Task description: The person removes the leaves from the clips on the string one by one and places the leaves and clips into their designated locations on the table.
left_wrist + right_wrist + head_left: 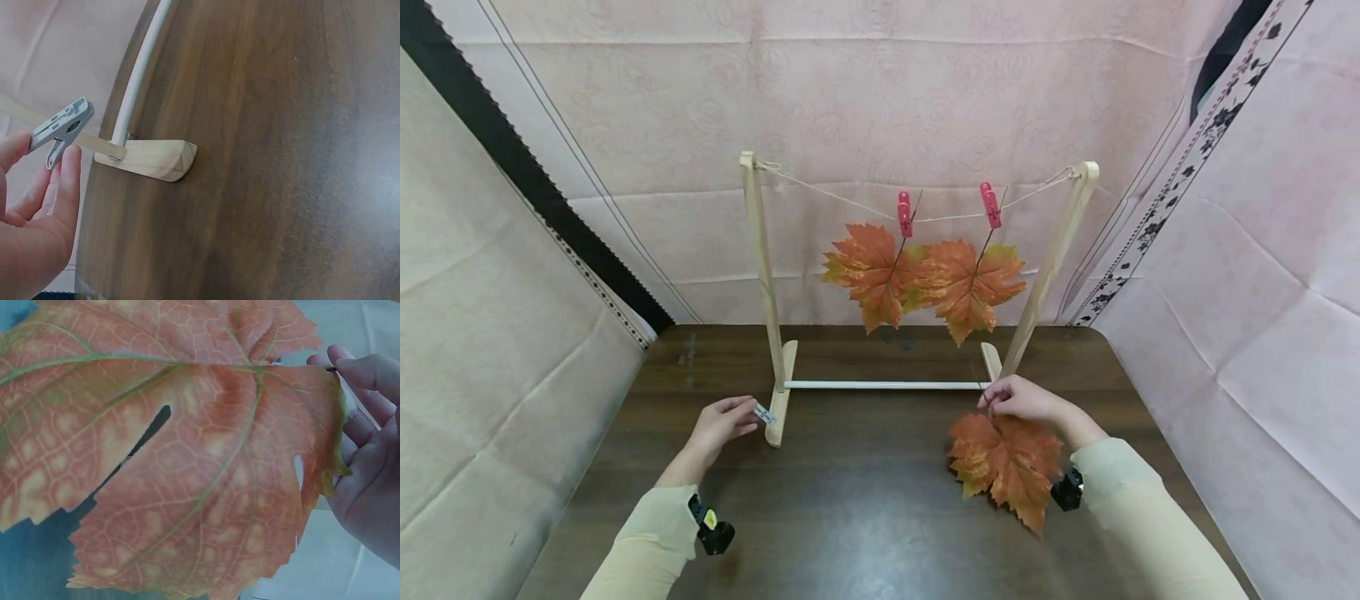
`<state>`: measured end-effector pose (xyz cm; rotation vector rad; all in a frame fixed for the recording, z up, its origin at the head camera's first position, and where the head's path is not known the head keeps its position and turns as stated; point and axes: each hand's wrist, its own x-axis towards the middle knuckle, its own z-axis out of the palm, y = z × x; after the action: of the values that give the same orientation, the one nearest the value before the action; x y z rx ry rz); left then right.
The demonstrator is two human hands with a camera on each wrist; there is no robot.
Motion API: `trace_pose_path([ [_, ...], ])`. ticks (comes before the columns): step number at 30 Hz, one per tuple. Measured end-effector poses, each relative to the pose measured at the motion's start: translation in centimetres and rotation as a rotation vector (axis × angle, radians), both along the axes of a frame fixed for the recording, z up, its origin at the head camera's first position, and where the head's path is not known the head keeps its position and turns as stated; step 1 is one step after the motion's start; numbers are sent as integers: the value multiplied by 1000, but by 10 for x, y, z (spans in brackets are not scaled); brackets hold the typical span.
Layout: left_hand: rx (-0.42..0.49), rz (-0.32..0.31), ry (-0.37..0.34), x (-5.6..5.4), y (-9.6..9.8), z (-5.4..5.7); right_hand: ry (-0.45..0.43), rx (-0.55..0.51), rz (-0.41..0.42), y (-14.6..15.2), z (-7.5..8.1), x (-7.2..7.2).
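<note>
Orange in the head view, the held leaf (pixel 1009 467) sits over the tabletop (pixel 850 492), the right hand (pixel 1021 398) pinching its stem (pixel 977 377); left wrist: the left hand (pixel 37 237) pinches a springy-looking clip (pixel 61 124); right wrist: the held leaf seems light, flexible, best gripped by the stem

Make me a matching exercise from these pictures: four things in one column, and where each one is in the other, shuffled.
Things
1. Grey clothespin
2. Pink clothespins
3. White rod
4. Leaf lowest in the head view

Places
A. Clipped on the string
B. Low down, between the posts of the wooden stand
C. Held by its stem in the right hand
D. Pinched in the left hand

Right pairs: 1-D, 2-A, 3-B, 4-C
</note>
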<state>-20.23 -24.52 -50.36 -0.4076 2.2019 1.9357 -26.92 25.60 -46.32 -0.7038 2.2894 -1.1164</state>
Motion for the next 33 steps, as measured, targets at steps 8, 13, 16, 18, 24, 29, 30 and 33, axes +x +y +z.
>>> trace_pose_path([
  [8,-11,39,-14,3,-6,-9,-33,0,-4,-1,-12,-2],
  [13,-39,61,-8,5,-8,-11,-8,27,-3,-4,-14,-1],
  [16,-42,84,-7,5,-8,-14,2,35,7,-6,-18,-2],
  [18,-46,100,-12,4,-9,-16,4,36,14,-6,-22,-3],
  [24,-117,115,-16,4,-8,-21,5,41,14,-8,-27,-2],
  [29,-226,145,-40,6,-7,-23,14,42,-23,-10,-30,-2],
  [30,-243,153,-45,6,-6,-23,17,41,-32,-10,-30,-3],
  [33,-279,168,-46,6,-6,-24,18,42,-72,-11,-33,-4],
])
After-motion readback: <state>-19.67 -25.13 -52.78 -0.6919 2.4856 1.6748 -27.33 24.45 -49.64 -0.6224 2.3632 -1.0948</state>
